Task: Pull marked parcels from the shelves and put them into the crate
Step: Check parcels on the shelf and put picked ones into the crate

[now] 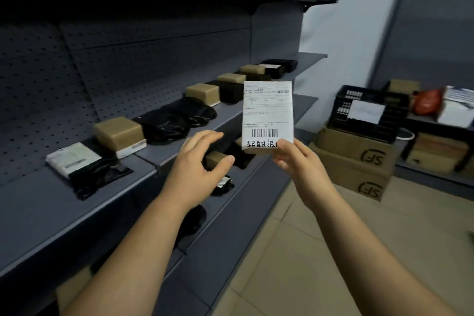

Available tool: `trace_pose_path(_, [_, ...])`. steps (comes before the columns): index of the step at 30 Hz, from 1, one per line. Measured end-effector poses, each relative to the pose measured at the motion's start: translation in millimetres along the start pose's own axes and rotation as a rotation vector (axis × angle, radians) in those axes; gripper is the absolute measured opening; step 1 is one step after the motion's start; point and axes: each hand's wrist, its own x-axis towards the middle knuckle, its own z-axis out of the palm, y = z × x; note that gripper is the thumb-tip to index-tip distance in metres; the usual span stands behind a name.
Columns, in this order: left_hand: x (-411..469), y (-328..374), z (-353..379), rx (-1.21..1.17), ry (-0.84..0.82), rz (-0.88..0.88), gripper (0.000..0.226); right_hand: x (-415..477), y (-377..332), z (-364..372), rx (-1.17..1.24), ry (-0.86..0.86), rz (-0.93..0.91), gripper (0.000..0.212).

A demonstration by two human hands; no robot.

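My right grip (pixel 292 161) pinches the marked parcel (pixel 268 110) upright by its bottom edge; the crate (pixel 341 115) lies further right, nearer that arm. My left grip (pixel 197 161) is spread, empty.

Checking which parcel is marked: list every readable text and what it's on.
"超期退", handwritten, next character hidden by the right hand: white-labelled flat parcel it holds.
"JS": both stacked brown cardboard boxes.
Printed label lines and the white sheet on the black plastic crate: too blurred.
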Motion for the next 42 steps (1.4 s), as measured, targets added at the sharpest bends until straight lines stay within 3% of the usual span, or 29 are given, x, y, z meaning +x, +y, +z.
trace_pose_path(5, [51.7, -9.4, 58.5, -0.051, -0.078, 0.101, 0.053, 27.5, -0.7, -47.1, -0.017, 0.098, -0.029, 0.049])
trace_pose_path(12, [134.4, -18.1, 134.2, -0.195, -0.169, 0.199, 0.048, 71.5, -6.4, -93.8, 0.062, 0.317, -0.018, 0.02])
trace_pose_path(16, [170.0, -16.8, 180.5, -0.279, -0.208, 0.263, 0.056, 90.5, -0.9, -127.5, 0.026, 0.449, -0.008, 0.025])
trace_pose_path(21, [201.3, -10.9, 240.9, -0.319, -0.272, 0.3, 0.056, 113.7, 17.2, -177.5, 0.015, 0.404, -0.033, 0.036])
trace_pose_path(32, [297.6, 45.9, 381.3, -0.284, -0.324, 0.324, 0.057, 201.9, 30.8, -334.9, 0.028, 0.472, -0.035, 0.052])
trace_pose_path(42, [377.7, 35.4, 483.5, -0.265, -0.354, 0.229, 0.053, 306.3, 58.7, -427.2, 0.052, 0.452, 0.0, 0.051])
